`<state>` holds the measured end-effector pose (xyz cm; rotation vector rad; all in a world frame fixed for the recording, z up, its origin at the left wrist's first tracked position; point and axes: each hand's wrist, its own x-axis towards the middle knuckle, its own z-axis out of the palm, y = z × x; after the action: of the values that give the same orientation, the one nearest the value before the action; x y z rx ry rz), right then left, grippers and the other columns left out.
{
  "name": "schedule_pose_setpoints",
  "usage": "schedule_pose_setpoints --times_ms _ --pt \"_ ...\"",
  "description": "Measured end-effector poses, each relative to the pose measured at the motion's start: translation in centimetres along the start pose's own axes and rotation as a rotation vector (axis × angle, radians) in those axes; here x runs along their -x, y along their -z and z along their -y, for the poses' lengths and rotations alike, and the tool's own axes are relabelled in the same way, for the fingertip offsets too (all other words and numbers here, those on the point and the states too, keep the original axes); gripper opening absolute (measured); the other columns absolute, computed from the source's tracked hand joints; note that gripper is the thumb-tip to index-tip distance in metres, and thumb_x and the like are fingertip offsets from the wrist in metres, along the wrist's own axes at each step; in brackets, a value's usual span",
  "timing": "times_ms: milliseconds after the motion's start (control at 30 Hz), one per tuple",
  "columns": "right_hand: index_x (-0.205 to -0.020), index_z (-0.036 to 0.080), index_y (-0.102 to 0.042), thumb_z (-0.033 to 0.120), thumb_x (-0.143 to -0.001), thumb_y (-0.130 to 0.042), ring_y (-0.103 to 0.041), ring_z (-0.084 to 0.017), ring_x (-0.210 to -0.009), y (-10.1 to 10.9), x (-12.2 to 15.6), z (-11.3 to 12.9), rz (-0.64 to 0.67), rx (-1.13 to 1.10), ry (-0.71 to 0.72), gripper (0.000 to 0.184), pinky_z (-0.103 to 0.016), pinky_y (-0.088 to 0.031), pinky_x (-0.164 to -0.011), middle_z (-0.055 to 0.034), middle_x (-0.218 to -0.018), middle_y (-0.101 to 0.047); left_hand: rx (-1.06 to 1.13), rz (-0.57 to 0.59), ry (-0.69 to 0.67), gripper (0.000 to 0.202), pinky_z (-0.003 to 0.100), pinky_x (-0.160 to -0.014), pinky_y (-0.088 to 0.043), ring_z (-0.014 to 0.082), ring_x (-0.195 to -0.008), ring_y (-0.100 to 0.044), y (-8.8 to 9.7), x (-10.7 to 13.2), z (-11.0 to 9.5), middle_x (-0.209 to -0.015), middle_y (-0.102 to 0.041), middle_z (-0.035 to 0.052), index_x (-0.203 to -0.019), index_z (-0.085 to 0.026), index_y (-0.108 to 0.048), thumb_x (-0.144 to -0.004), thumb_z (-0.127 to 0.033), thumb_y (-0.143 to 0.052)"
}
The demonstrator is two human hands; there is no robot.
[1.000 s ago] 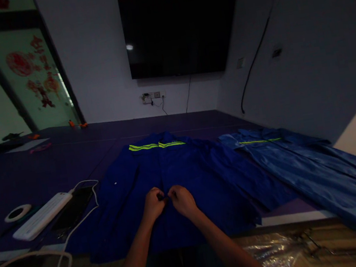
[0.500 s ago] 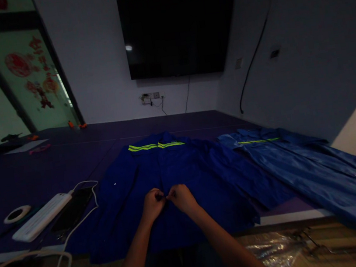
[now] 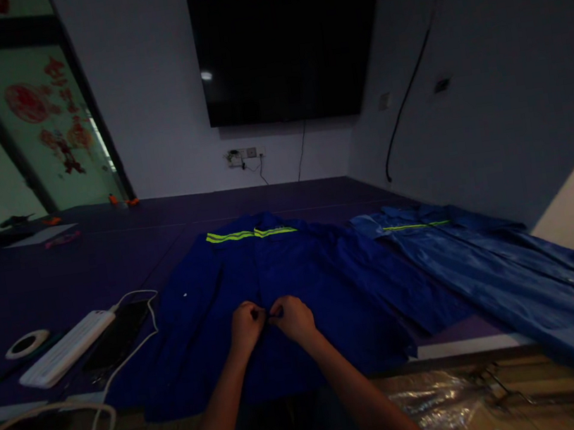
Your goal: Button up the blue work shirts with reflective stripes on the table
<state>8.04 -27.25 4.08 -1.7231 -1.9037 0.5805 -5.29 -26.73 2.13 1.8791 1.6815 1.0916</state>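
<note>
A dark blue work jacket (image 3: 303, 291) with a yellow-green reflective stripe lies flat on the purple table (image 3: 60, 275), front side up. My left hand (image 3: 246, 326) and my right hand (image 3: 294, 318) rest close together on the jacket's front opening, near the table's front edge. Both are closed in a pinch on the two edges of the opening. What sits between the fingertips is too small and dark to make out.
A second, lighter blue jacket (image 3: 487, 272) lies to the right and hangs over the table edge. At the left lie a white power strip (image 3: 65, 349) with its cable, a dark phone (image 3: 117, 338) and a tape roll (image 3: 27, 343). A TV (image 3: 289, 54) hangs on the far wall.
Both hands have shifted slightly away from me along the jacket's front opening, still pinched together. The jacket has stayed in place.
</note>
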Motion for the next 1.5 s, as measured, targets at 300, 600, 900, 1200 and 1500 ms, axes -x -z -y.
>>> schedule_pose_setpoints --times_ms 300,600,900,1200,1500 --pt "-0.081 0.024 -0.065 0.023 -0.071 -0.063 -0.061 -0.014 -0.076 0.4 0.2 0.3 0.037 -0.008 0.053 0.01 -0.022 -0.038 -0.061 0.0017 -0.08 -0.067 0.039 -0.078 0.031 0.008 0.024 -0.063 -0.044 0.0121 -0.065 -0.057 0.1 0.0 -0.2 -0.069 -0.06 0.0024 -0.063 -0.014 -0.061 -0.067 -0.013 -0.054" --pt "-0.08 0.024 -0.066 0.032 -0.071 -0.066 -0.059 -0.016 -0.077 1.0 7.8 0.2 0.058 -0.04 0.212 0.012 -0.024 -0.039 -0.066 -0.0005 -0.083 -0.065 -0.085 0.023 -0.058 0.005 0.031 -0.072 -0.043 0.0184 -0.077 -0.057 4.0 6.5 -1.0 -0.075 -0.061 0.0044 -0.064 -0.018 -0.062 -0.066 -0.017 -0.057" --pt "-0.081 0.022 -0.066 0.017 -0.075 -0.055 -0.057 -0.016 -0.08 -0.2 9.6 -0.4 0.069 -0.032 0.22 0.013 -0.024 -0.039 -0.069 -0.0025 -0.084 -0.062 -0.065 0.151 -0.109 0.011 0.032 -0.077 -0.041 0.0187 -0.085 -0.054 3.4 8.9 -2.1 -0.083 -0.061 0.0042 -0.073 -0.02 -0.065 -0.068 -0.015 -0.056" --pt "-0.051 0.017 -0.042 0.023 -0.08 -0.045 -0.039 -0.008 -0.05 0.1 8.8 -2.0 0.025 -0.323 0.168 0.029 -0.02 -0.025 -0.049 0.0042 -0.051 -0.038 -0.131 0.22 -0.119 0.016 0.031 -0.076 -0.039 0.0188 -0.087 -0.054 2.7 8.9 -2.5 -0.085 -0.062 0.0041 -0.072 -0.021 -0.064 -0.071 -0.01 -0.052" --pt "-0.052 0.017 -0.037 0.026 -0.08 -0.042 -0.037 -0.008 -0.052 0.4 9.0 -1.4 0.022 -0.332 0.189 0.03 -0.021 -0.025 -0.05 0.0042 -0.052 -0.037 -0.07 0.175 -0.087 0.01 0.031 -0.074 -0.04 0.0192 -0.084 -0.054 2.2 8.8 -2.7 -0.081 -0.06 0.0042 -0.067 -0.019 -0.057 -0.069 -0.011 -0.051"
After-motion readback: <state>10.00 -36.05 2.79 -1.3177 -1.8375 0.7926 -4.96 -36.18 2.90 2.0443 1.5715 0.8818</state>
